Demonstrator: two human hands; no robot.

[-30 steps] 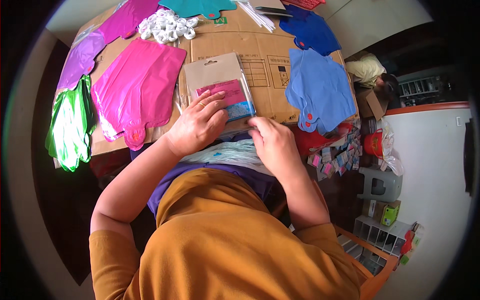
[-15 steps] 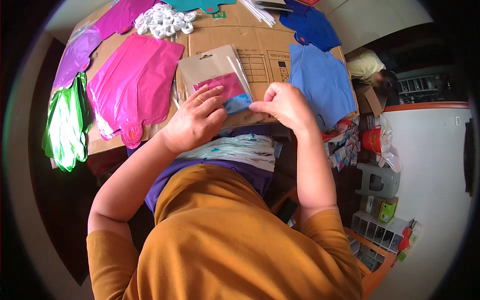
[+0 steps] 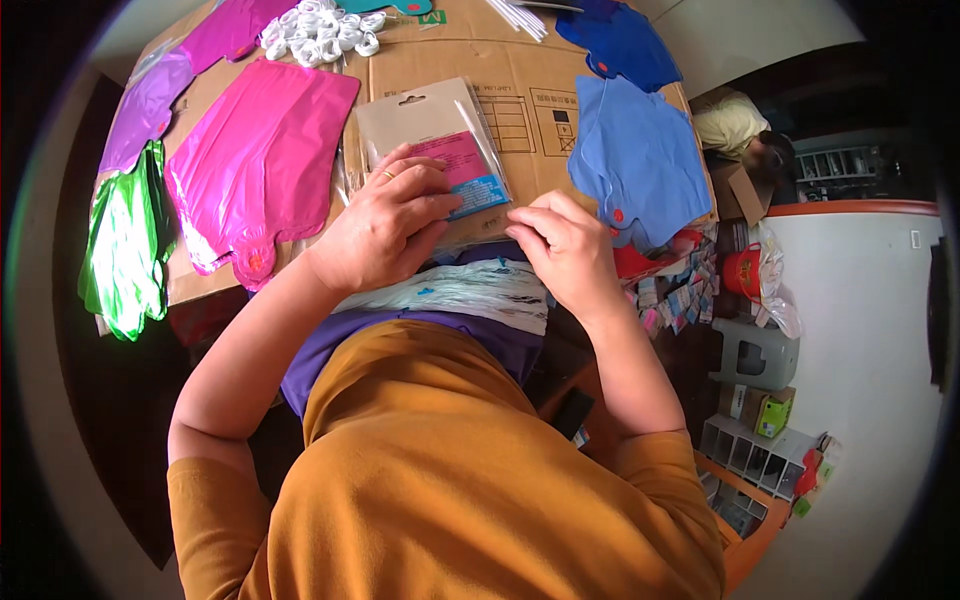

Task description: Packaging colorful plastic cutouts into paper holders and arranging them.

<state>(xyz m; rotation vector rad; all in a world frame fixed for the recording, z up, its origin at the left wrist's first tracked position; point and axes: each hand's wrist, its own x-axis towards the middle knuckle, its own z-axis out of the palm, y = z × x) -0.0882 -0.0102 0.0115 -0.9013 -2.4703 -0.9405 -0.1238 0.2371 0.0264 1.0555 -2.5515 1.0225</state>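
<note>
Left hand (image 3: 385, 225): palm down, fingers spread and pressed flat on a clear plastic packet with a beige card backing and a pink-and-blue insert (image 3: 435, 150). Holds it down; not closed around it.

Right hand (image 3: 565, 245): fingers curled, tips pinched together just off the packet's lower right corner. What the tips pinch, if anything, cannot be told.

The packet lies on a flattened brown cardboard sheet (image 3: 520, 85), near the sheet's near edge, roughly mid-width.

Left of the packet, just beside it: a flat magenta foil balloon (image 3: 255, 160), neck toward the near edge. Bare cardboard between the two is a narrow strip. Further left: a purple foil balloon (image 3: 145, 110), and a green foil balloon (image 3: 125, 245) hanging over the cardboard's left edge.

Right of the packet: a light blue foil balloon (image 3: 640, 160), reaching the cardboard's right edge; a wider band of bare cardboard between it and the packet. Behind that, a dark blue foil balloon (image 3: 620, 40).

Beyond the packet, far side: a heap of small white plastic rings (image 3: 325, 30).

Nearer than the packet, under both hands: a white and teal streaked sheet (image 3: 470, 290) on the lap.
</note>
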